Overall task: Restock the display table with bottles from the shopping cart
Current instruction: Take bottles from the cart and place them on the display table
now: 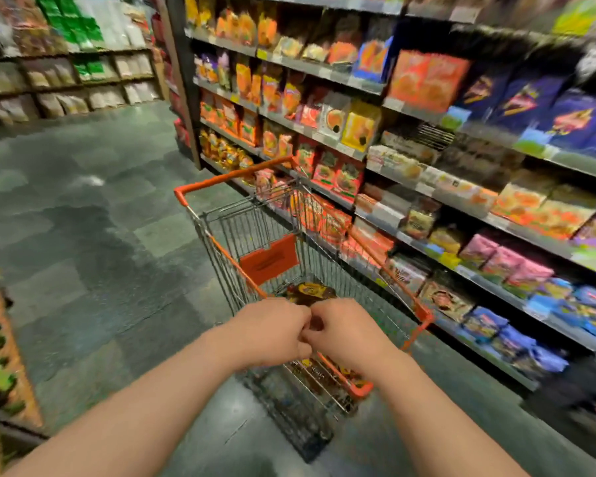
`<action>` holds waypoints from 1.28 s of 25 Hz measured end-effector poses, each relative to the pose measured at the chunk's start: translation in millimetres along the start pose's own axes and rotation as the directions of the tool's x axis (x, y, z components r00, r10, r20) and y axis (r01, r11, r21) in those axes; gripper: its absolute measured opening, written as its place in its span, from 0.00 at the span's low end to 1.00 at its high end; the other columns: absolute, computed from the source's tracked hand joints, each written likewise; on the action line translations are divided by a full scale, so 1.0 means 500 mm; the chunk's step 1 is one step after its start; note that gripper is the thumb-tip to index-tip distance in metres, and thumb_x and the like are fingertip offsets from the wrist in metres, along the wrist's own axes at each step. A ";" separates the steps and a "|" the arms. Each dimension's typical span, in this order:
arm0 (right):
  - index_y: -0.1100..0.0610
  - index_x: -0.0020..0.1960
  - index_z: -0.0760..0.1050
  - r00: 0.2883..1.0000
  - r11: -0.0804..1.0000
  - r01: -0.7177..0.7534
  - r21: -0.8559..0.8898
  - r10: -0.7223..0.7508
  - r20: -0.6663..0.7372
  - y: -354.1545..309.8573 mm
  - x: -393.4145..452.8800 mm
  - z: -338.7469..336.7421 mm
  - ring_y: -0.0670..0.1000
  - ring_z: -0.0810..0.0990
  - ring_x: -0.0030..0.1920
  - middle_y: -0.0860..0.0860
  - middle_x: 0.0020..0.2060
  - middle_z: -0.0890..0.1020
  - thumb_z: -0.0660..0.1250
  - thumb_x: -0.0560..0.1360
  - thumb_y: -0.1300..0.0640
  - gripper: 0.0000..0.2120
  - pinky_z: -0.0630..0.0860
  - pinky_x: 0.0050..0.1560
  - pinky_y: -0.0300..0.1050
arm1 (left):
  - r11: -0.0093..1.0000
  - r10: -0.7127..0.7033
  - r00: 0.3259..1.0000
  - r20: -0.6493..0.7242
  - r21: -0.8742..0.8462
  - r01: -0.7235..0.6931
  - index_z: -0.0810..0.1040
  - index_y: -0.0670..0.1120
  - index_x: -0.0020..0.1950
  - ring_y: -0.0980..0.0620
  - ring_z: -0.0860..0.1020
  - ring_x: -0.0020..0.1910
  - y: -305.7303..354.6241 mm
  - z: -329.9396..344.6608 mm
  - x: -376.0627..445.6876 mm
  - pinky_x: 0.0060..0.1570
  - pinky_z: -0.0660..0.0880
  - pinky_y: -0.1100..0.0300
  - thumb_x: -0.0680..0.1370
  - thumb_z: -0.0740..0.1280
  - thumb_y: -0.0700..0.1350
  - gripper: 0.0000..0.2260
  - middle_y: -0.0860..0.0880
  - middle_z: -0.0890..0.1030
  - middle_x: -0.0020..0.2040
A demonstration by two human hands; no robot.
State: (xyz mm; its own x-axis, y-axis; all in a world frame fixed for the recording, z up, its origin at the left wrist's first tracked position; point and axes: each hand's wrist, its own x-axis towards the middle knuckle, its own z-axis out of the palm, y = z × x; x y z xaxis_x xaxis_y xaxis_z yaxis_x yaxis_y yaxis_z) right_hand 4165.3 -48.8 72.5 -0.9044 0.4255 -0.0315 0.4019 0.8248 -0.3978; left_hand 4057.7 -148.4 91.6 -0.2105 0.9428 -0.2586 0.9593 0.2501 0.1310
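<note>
head view: wire shopping cart [255, 235] with orange trim, dark bottles [310, 292] inside.

There is just one camera, and it sits on the person's head. It looks forward and down, over both bare arms, at the wire shopping cart with orange trim [283, 235] close in front. The view is very wide, so the grey tiled floor [83, 218] spreads out on the left and the long shelves of bright snack packets [427, 139] bend along the right. The picture is blurry at the edges.
</note>
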 end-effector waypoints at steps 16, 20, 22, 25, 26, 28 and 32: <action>0.50 0.47 0.80 0.933 0.941 -0.316 0.118 0.331 -0.140 0.217 0.128 -0.047 0.48 0.78 0.45 0.47 0.43 0.82 0.68 0.73 0.49 0.06 0.74 0.43 0.44 | 0.999 -0.018 0.990 -0.143 0.047 0.025 0.76 0.53 0.53 0.50 0.78 0.47 -0.009 -0.040 0.295 0.37 0.71 0.58 0.75 0.65 0.63 0.16 0.54 0.76 0.43; 0.52 0.50 0.81 0.883 0.896 -0.411 0.169 0.437 -0.172 0.239 0.251 -0.030 0.49 0.79 0.46 0.47 0.44 0.83 0.67 0.74 0.50 0.07 0.76 0.45 0.46 | 0.991 0.088 0.992 -0.095 0.107 -0.078 0.76 0.52 0.55 0.48 0.79 0.50 -0.117 -0.061 0.414 0.45 0.76 0.54 0.76 0.65 0.63 0.17 0.52 0.81 0.48; 0.52 0.50 0.81 0.847 0.857 -0.471 0.209 0.506 -0.165 0.241 0.323 -0.016 0.49 0.79 0.46 0.47 0.45 0.83 0.67 0.75 0.50 0.08 0.77 0.47 0.47 | 0.981 0.126 0.991 -0.036 0.150 -0.120 0.76 0.50 0.55 0.48 0.79 0.50 -0.180 -0.079 0.477 0.46 0.77 0.53 0.77 0.64 0.62 0.17 0.51 0.80 0.49; 0.50 0.50 0.80 0.801 0.805 -0.551 0.220 0.584 -0.130 0.253 0.415 0.008 0.48 0.78 0.47 0.47 0.45 0.82 0.67 0.75 0.50 0.06 0.75 0.46 0.44 | 0.965 0.189 0.982 0.024 0.182 -0.190 0.76 0.49 0.55 0.47 0.79 0.50 -0.272 -0.086 0.570 0.45 0.78 0.53 0.78 0.64 0.58 0.15 0.50 0.79 0.48; 0.50 0.49 0.80 0.781 0.780 -0.581 0.231 0.614 -0.110 0.259 0.437 0.017 0.47 0.78 0.46 0.46 0.44 0.81 0.67 0.76 0.50 0.06 0.74 0.45 0.43 | 0.960 0.206 0.977 0.059 0.181 -0.213 0.76 0.48 0.55 0.47 0.79 0.49 -0.298 -0.077 0.599 0.45 0.78 0.52 0.78 0.63 0.57 0.14 0.50 0.79 0.48; 0.51 0.49 0.80 0.750 0.742 -0.628 0.234 0.658 -0.074 0.271 0.462 0.039 0.48 0.78 0.46 0.47 0.44 0.82 0.67 0.76 0.50 0.06 0.73 0.43 0.43 | 0.949 0.230 0.965 0.129 0.189 -0.251 0.75 0.48 0.54 0.46 0.79 0.49 -0.335 -0.053 0.645 0.43 0.77 0.52 0.78 0.64 0.58 0.15 0.50 0.78 0.46; 0.53 0.49 0.82 0.673 0.660 -0.728 0.187 0.739 0.012 0.310 0.493 0.094 0.50 0.80 0.46 0.50 0.45 0.84 0.66 0.76 0.51 0.08 0.72 0.49 0.44 | 0.937 0.261 0.930 0.259 0.165 -0.309 0.76 0.48 0.51 0.46 0.80 0.46 -0.390 0.034 0.746 0.44 0.80 0.52 0.77 0.65 0.60 0.15 0.48 0.79 0.45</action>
State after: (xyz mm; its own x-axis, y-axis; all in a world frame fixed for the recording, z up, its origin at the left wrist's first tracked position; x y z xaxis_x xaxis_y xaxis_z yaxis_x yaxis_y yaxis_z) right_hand 3998.1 166.6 -40.0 -0.3137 0.8916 -0.3264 0.8966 0.1650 -0.4110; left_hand 3795.4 150.9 -46.7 0.1032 0.8851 -0.4539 0.9947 -0.0933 0.0442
